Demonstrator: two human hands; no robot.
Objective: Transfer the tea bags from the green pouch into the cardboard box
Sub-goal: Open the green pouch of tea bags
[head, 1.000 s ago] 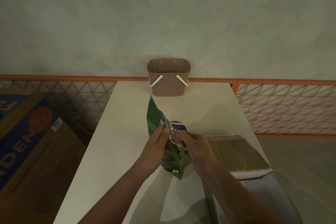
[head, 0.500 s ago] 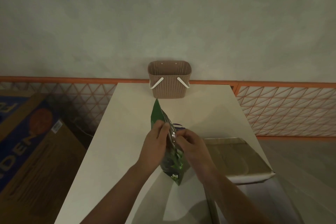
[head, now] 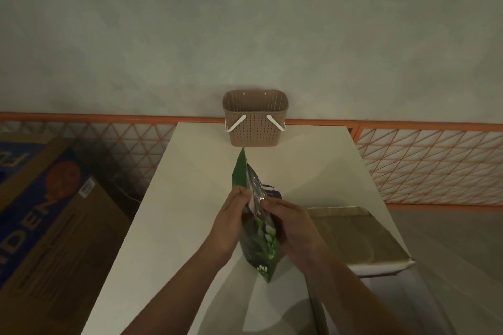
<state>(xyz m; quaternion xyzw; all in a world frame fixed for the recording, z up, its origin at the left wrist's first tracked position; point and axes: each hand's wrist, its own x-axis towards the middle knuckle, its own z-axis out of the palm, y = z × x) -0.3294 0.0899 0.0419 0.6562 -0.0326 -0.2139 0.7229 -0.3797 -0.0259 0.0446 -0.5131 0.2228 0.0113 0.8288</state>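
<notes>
A green pouch (head: 261, 242) with white flowers printed on it and a silver lining is held above the white table (head: 190, 198). My left hand (head: 228, 221) pinches the left lip of its mouth. My right hand (head: 292, 223) pinches the right lip, so the silver inside shows between them. The pouch's top corner points toward the far basket. The cardboard box (head: 356, 236) lies on the table just right of my right hand, its flap spread flat. No tea bags are visible.
A tan perforated basket (head: 255, 119) with white handles stands at the table's far edge against the wall. A large printed carton (head: 46, 215) lies on the floor to the left. Orange mesh fencing (head: 435, 163) runs behind the table.
The pouch has turned more edge-on and its top corner has risen toward the basket. Both hands keep their pinch on the mouth and have shifted slightly right.
</notes>
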